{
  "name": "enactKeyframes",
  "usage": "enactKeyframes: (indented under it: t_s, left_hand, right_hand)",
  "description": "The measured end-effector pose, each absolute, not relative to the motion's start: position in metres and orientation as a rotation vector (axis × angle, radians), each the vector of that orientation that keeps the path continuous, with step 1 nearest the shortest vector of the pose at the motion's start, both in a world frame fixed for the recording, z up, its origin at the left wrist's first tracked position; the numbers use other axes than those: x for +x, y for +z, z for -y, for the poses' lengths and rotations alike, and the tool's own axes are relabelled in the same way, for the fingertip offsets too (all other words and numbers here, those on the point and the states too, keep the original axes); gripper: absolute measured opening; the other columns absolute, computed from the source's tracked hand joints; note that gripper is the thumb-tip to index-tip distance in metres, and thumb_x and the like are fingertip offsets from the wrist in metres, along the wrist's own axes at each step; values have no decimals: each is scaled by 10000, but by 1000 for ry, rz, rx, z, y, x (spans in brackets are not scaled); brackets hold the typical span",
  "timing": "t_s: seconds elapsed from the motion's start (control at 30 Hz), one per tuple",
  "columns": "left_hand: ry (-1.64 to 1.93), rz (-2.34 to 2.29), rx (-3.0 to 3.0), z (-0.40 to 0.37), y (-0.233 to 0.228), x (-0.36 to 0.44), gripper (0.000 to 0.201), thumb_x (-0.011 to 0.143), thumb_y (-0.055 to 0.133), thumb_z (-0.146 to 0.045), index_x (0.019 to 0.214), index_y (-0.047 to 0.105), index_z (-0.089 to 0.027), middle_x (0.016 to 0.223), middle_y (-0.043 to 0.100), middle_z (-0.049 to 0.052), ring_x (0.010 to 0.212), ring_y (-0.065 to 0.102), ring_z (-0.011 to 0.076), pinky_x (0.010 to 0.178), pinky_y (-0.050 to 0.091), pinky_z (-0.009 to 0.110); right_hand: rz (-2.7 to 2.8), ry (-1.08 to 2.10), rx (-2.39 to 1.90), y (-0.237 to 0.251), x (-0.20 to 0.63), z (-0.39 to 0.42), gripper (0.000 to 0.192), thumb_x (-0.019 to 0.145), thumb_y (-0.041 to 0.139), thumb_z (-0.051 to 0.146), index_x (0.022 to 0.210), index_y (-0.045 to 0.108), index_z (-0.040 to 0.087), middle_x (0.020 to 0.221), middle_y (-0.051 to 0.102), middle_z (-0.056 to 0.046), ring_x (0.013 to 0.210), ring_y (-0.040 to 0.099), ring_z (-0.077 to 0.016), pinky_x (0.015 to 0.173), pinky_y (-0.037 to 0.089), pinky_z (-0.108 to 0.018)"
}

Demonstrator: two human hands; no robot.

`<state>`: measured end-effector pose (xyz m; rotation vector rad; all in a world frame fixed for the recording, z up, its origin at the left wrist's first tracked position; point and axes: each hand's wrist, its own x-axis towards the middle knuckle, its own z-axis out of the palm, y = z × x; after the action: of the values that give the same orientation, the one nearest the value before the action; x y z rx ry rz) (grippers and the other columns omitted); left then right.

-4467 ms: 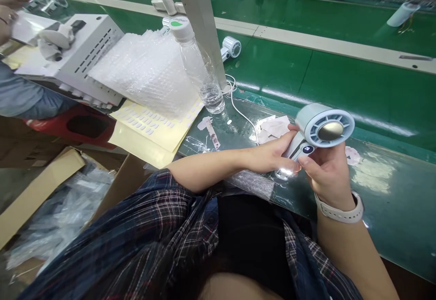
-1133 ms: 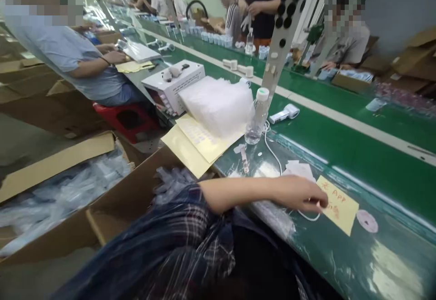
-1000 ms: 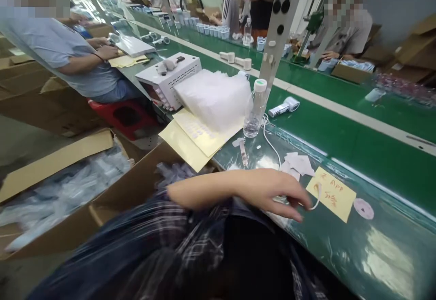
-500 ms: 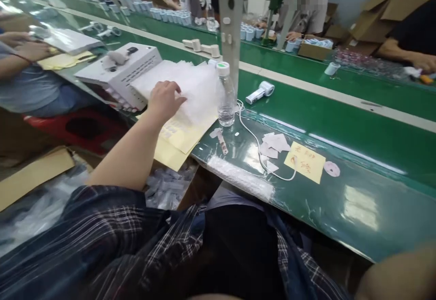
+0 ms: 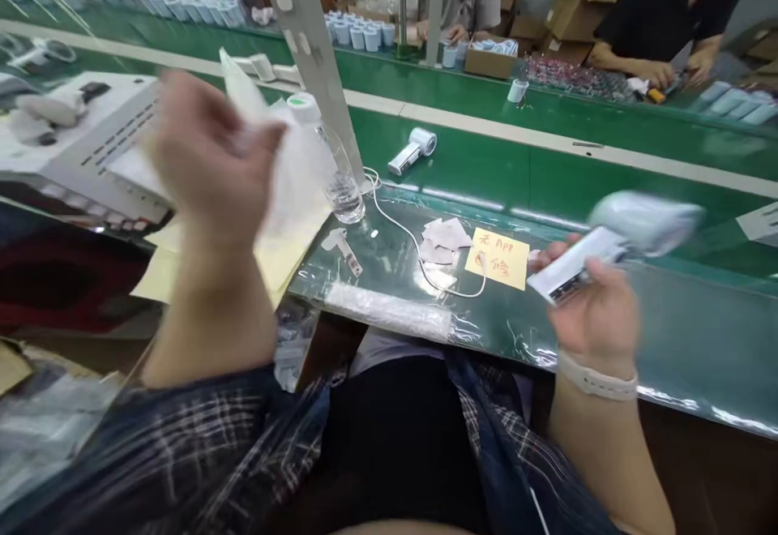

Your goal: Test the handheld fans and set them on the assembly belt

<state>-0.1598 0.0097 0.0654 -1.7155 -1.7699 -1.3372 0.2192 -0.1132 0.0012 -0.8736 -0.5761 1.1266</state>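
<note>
My left hand [image 5: 210,146], smeared by motion, pinches a thin white translucent sheet or bag [image 5: 240,85] raised above a stack of the same white material [image 5: 304,166]. Yellow paper [image 5: 285,255] lies under that stack. My right hand [image 5: 596,304], with a pale band on its wrist, is closed around the handle of a white device like a handheld fan [image 5: 577,263]. Its round head is blurred and points right, over the table. A similar white device [image 5: 413,151] lies on the green belt.
A clear bottle [image 5: 344,186] stands beside the metal post [image 5: 328,73]. A white cable [image 5: 398,231], paper scraps [image 5: 446,241] and a yellow note [image 5: 498,259] lie on the table. A white box-shaped machine [image 5: 79,138] is at left. Across the belt [image 5: 516,162], other people work near several cups [image 5: 365,35].
My left hand has lifted a white sheet or bag off the stack and come nearer. My right hand has come into view holding the white device. The view has shifted right.
</note>
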Motion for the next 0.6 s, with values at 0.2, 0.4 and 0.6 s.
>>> enactKeyframes:
  t_s: [0.2, 0.4, 0.6]
  left_hand:
    - [-554, 1688, -2943, -12, -8, 11, 337, 1068, 432, -142, 1334, 638, -116, 1296, 694, 172, 1173, 651, 265, 1050, 512, 437]
    - [-309, 1443, -3317, -16, -63, 37, 380, 939, 592, -134, 1296, 720, -168, 1254, 681, 135, 1114, 679, 243, 1039, 548, 379]
    - [-447, 1541, -3333, -23, -66, 32, 133, 937, 551, -118, 969, 670, -167, 1032, 696, 107, 1031, 641, 265, 1000, 514, 406]
  right_hand:
    - [562, 1328, -953, -22, 203, 136, 373, 816, 908, 390, 1141, 781, 259, 1024, 801, -25, 930, 779, -203, 831, 714, -374]
    - [703, 1260, -985, -29, 204, 156, 405, 821, 957, 444, 1150, 771, 300, 1112, 814, -22, 968, 792, -188, 849, 702, -327]
    - [802, 1153, -1074, -43, 199, 150, 554, 838, 938, 413, 1288, 637, 293, 1146, 798, -45, 977, 780, -199, 847, 682, -354]
